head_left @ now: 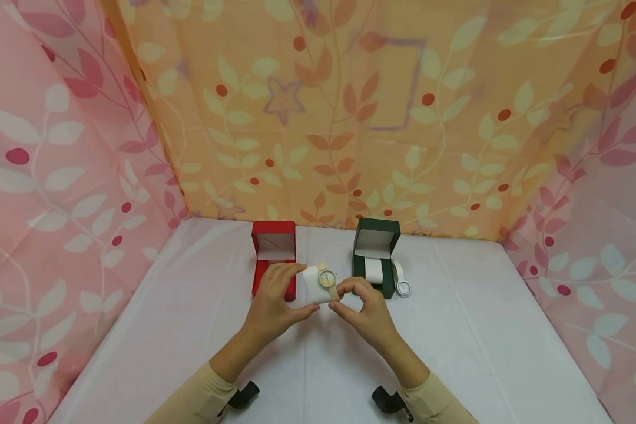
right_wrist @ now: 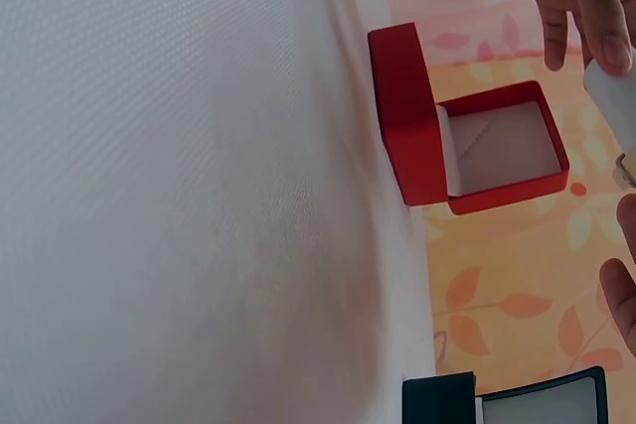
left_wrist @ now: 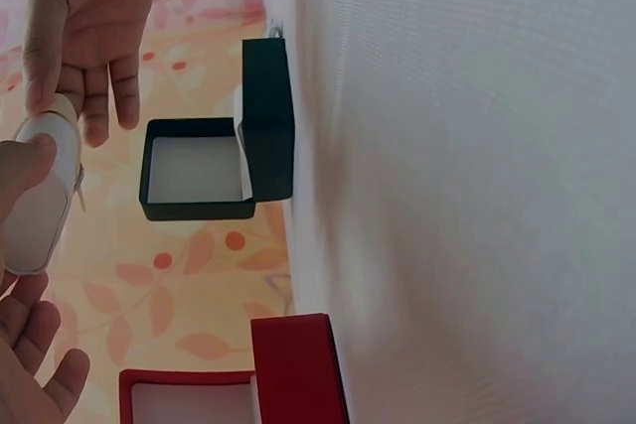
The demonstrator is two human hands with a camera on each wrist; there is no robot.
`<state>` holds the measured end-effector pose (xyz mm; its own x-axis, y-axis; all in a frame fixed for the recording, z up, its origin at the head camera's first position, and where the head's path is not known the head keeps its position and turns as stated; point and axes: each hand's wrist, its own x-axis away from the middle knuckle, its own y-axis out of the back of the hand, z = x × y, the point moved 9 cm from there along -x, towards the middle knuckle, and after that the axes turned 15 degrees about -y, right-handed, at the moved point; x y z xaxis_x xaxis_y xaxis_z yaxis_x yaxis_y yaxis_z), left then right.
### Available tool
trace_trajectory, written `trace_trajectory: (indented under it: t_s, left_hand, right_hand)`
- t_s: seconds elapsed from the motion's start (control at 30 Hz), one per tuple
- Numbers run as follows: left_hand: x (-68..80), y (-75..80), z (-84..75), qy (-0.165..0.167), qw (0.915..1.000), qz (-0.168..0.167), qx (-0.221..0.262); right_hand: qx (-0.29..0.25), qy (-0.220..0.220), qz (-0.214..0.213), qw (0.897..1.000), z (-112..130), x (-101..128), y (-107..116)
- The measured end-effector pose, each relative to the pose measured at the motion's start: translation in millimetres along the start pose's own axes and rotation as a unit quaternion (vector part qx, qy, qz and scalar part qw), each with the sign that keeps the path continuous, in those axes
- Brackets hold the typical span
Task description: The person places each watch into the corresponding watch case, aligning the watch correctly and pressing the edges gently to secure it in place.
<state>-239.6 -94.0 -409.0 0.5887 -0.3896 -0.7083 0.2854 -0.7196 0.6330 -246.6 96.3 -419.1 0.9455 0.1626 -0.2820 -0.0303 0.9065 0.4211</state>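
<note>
Your left hand (head_left: 273,299) curls around the small white watch cushion (head_left: 311,285), lifted in front of the open red hinged box (head_left: 273,254). It looks soft and light, so hold its sides. Your right hand (head_left: 364,313) pinches the beige strap of the round-faced wristwatch (head_left: 327,278) wrapped on it; the glass seems fragile.

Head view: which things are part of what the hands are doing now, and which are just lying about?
In hand:
left hand holds white watch pillow
beige watch on it
right hand pinches its strap
open red box beside them

Lying about:
green box with its pillow
white watch
</note>
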Motion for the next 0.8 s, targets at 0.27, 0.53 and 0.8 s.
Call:
trace_trajectory:
  t_s: [0.27, 0.53, 0.8]
  left_hand:
    - [1.9, 0.4, 0.7, -0.005, 1.0, 0.0, -0.001]
    - [0.7, 2.0, 1.5, -0.012, 0.9999, -0.011, 0.002]
    - [-1.5, -4.5, 3.6, -0.01, 0.9989, 0.024, 0.04]
  right_hand:
    - [-0.006, 0.018, 0.019, 1.0, -5, 1, -4]
    - [0.002, 0.051, 0.028, 0.998, -2, 0, -1]
    - [0.018, 0.097, 0.059, 0.993, 7, -5, 7]
